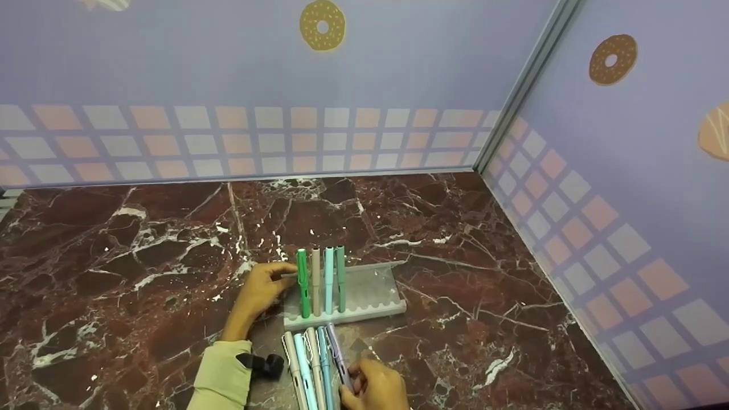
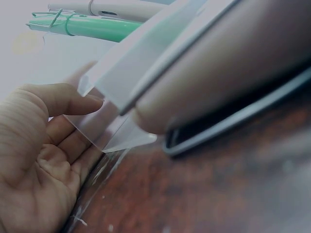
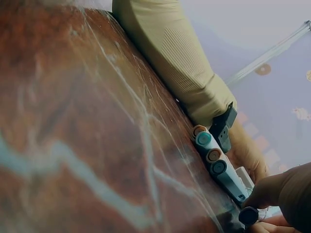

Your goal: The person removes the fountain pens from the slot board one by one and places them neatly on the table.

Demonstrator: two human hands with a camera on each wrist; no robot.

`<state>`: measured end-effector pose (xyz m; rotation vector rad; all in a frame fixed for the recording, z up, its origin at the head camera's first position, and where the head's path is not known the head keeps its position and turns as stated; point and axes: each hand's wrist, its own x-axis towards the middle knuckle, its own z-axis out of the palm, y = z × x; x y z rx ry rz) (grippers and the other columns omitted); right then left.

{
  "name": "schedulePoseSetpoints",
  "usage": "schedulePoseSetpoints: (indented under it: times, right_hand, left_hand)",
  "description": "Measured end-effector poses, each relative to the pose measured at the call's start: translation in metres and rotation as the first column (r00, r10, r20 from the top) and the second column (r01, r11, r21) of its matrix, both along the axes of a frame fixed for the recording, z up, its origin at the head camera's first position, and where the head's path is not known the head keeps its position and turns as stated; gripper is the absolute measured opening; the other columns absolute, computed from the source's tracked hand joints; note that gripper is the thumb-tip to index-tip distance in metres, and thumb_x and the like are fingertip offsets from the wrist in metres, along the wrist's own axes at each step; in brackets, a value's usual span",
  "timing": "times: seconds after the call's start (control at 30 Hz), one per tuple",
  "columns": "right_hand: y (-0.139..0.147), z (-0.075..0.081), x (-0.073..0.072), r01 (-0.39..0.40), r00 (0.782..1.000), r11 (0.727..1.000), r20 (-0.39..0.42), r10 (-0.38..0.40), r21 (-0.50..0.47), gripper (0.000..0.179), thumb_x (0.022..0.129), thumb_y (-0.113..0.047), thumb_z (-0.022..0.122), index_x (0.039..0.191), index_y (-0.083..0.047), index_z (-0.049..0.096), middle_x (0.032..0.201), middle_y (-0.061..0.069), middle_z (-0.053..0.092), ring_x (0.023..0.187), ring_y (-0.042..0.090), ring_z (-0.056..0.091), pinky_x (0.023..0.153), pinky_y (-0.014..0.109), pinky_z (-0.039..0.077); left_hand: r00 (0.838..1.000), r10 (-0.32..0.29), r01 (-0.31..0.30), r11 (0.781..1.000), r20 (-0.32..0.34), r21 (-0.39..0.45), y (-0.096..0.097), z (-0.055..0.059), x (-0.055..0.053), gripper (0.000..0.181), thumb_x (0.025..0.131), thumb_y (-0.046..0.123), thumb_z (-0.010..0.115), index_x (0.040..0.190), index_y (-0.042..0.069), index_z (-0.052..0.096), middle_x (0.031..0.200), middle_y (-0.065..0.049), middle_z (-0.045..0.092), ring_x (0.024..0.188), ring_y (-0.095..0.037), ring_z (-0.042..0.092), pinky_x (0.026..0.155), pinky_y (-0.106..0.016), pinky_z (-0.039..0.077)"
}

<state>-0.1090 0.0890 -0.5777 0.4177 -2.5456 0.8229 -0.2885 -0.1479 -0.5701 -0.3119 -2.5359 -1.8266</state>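
Observation:
A clear pen stand with a notched front ledge sits on the marbled table. Leaning on its left part are a green pen, a beige pen, a light blue pen and a grey-green pen. My left hand pinches the stand's left edge, thumb on one side and fingers behind. In front of the stand, my right hand grips a purple pen by its lower end. The right wrist view shows that pen's round end between thumb and fingers.
Left of the purple pen several capped pens lie side by side, among them a blue pen and a pale cyan pen. A black wrist camera is on the left sleeve. Patterned walls border the table's back and right.

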Motion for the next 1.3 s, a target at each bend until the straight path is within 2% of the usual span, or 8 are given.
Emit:
schedulePoseSetpoints:
  times: [0.33,0.57,0.67,0.83,1.0,1.13,1.23,1.3]
  right_hand:
    - [-0.002,-0.005,-0.002,-0.039,0.999,0.999,-0.026,0.039,-0.008,0.027,0.07,-0.022,0.089,0.079,-0.016,0.064,0.06,-0.013,0.055,0.055,-0.009,0.042,0.05,0.01,0.037]
    - [-0.005,-0.014,-0.013,-0.091,0.995,0.982,-0.059,0.083,-0.163,0.013,0.08,-0.014,0.08,0.084,-0.013,0.067,0.06,-0.011,0.055,0.056,-0.011,0.038,0.048,0.006,0.036]
    - [-0.005,-0.016,-0.022,-0.129,0.99,0.966,-0.089,0.112,-0.225,0.011,0.082,-0.006,0.077,0.087,-0.01,0.068,0.065,-0.008,0.059,0.058,-0.009,0.044,0.05,0.006,0.04]
    - [-0.004,-0.014,-0.042,-0.176,0.977,0.946,-0.163,0.135,-0.271,0.018,0.079,0.004,0.075,0.09,-0.008,0.068,0.072,-0.007,0.062,0.06,-0.002,0.051,0.054,0.008,0.043]
    - [-0.001,-0.012,-0.066,-0.168,0.96,0.958,-0.26,0.105,-0.234,0.024,0.073,0.004,0.076,0.093,-0.007,0.068,0.078,-0.003,0.063,0.067,0.004,0.055,0.06,0.013,0.048]
    - [0.001,-0.012,-0.086,-0.131,0.953,0.97,-0.296,0.066,-0.203,0.026,0.072,0.0,0.078,0.095,-0.006,0.068,0.088,0.002,0.066,0.079,0.013,0.061,0.073,0.024,0.053]
    - [0.002,-0.011,-0.099,-0.084,0.948,0.984,-0.318,0.03,-0.158,0.029,0.072,-0.006,0.08,0.098,-0.007,0.068,0.095,0.002,0.067,0.088,0.016,0.06,0.08,0.032,0.052]
    - [0.001,-0.011,-0.105,-0.057,0.947,0.99,-0.321,0.013,-0.129,0.031,0.072,-0.01,0.081,0.101,-0.008,0.068,0.098,0.002,0.067,0.091,0.017,0.06,0.082,0.035,0.05]
  left_hand:
    - [1.0,0.006,-0.006,1.0,0.018,-0.015,0.0,0.001,0.001,0.017,0.088,-0.003,0.069,0.103,0.002,0.076,0.105,-0.015,0.075,0.085,-0.015,0.066,0.074,-0.021,0.053]
    - [1.0,0.003,-0.003,1.0,-0.017,-0.001,-0.002,0.0,0.0,0.016,0.087,-0.007,0.069,0.1,-0.001,0.076,0.102,-0.016,0.075,0.083,-0.013,0.066,0.073,-0.021,0.053]
    - [1.0,-0.005,0.006,1.0,-0.021,0.006,-0.002,-0.001,-0.001,0.016,0.087,-0.006,0.07,0.1,-0.001,0.076,0.101,-0.016,0.075,0.083,-0.012,0.065,0.074,-0.021,0.053]
    - [1.0,-0.009,0.009,1.0,0.01,0.011,-0.002,0.0,-0.002,0.016,0.089,-0.003,0.069,0.103,-0.001,0.075,0.104,-0.018,0.075,0.07,-0.012,0.061,0.06,-0.021,0.05]
    - [0.999,-0.004,0.004,1.0,0.035,0.026,-0.002,0.001,-0.001,0.016,0.089,-0.003,0.069,0.104,0.0,0.075,0.103,-0.017,0.075,0.063,-0.012,0.057,0.053,-0.021,0.047]
    - [1.0,-0.01,0.009,0.999,0.027,0.037,-0.001,0.0,-0.001,0.017,0.088,-0.005,0.068,0.103,0.0,0.075,0.102,-0.017,0.075,0.071,-0.013,0.061,0.061,-0.021,0.05]
    - [1.0,-0.01,0.009,0.999,0.01,0.033,0.0,-0.001,0.0,0.016,0.087,-0.006,0.069,0.102,-0.001,0.075,0.102,-0.016,0.075,0.08,-0.014,0.064,0.069,-0.022,0.052]
    - [1.0,-0.007,0.007,1.0,0.005,0.03,0.0,0.0,0.001,0.016,0.087,-0.005,0.069,0.101,-0.001,0.075,0.101,-0.016,0.075,0.079,-0.014,0.064,0.069,-0.022,0.052]
